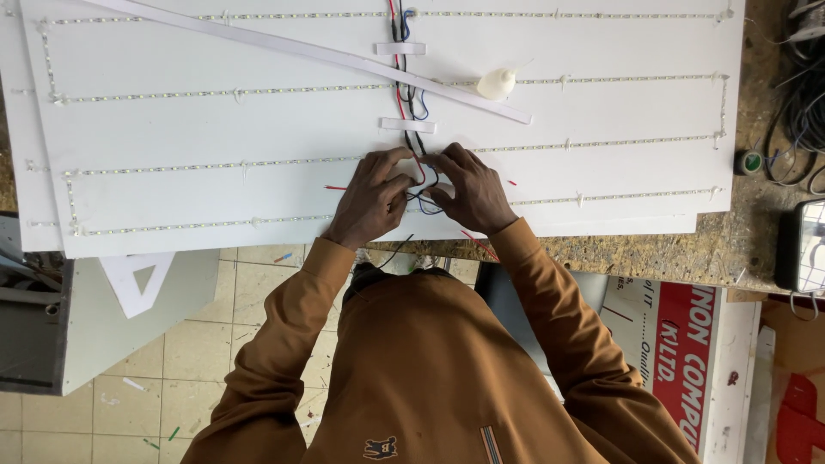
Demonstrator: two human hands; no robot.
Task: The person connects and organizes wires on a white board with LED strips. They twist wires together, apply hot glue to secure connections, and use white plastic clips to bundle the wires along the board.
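My left hand point(371, 199) and right hand point(470, 191) pinch the red, blue and black wires point(420, 182) together on the white panel point(215, 120), joining step. Beyond lie LED strips point(215, 166) and a white bottle point(497, 83).

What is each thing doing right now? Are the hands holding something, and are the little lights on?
Left hand: closed, pinching the wires.
Right hand: closed, pinching the wires.
Wires: red, black and blue, taped down under two white strips, loose ends between the hands.
Light strips: lying in rows on the white board, not glowing.
White board: flat on the bench.
Glue bottle: lying on its side.
Tape roll: lying flat on the bench.
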